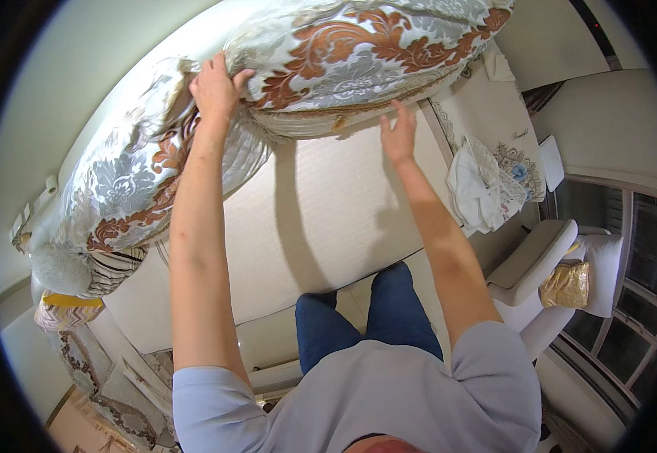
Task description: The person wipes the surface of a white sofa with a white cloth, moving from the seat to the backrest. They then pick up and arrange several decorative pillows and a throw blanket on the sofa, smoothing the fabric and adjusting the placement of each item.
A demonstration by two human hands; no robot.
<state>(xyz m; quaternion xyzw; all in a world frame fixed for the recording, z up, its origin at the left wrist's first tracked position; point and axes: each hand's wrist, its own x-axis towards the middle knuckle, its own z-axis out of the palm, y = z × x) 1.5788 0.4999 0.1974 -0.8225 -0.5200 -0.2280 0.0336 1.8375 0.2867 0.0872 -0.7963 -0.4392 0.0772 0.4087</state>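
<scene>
A sofa cover in silver-grey fabric with rust-brown scrollwork [351, 56] lies bunched over the far, upper side of a bare cream upholstered seat [351, 209]. My left hand [215, 90] rests on a fold between two puffed parts of the cover, thumb spread out; whether it grips any cloth I cannot tell. Close to the braided trim along the lower edge of the right part is my right hand [399, 133], fingers apart, with nothing seen in it. Pleated pale fabric [246, 150] hangs beneath the cover.
White lace-edged cloths [475, 187] lie on a cream surface at the right. Beyond it stand a pale chair [532, 266] and a gold cushion [566, 285] near a window. At the left are a round fluffy grey cushion [62, 270] and a zigzag-patterned box or cushion [65, 314].
</scene>
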